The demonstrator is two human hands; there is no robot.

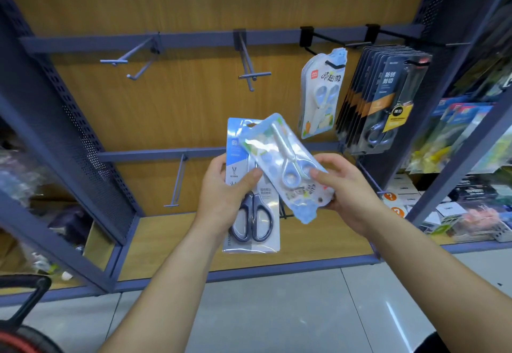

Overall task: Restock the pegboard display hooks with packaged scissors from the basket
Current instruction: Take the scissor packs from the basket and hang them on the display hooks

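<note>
My left hand grips a blue-and-white pack of dark-handled scissors, held upright in front of the display. My right hand holds a light-blue pack of small pale scissors, tilted upside down and lying across the top of the first pack. On the upper rail, two grey hooks hang bare. A black hook carries a matching light-blue pack, and the one to its right holds several black packs. A lower grey hook is bare too.
A wooden back panel and a wooden base shelf sit inside blue perforated side walls. Shelves of other goods stand at the right. A black-handled red basket shows at the bottom left over a grey tiled floor.
</note>
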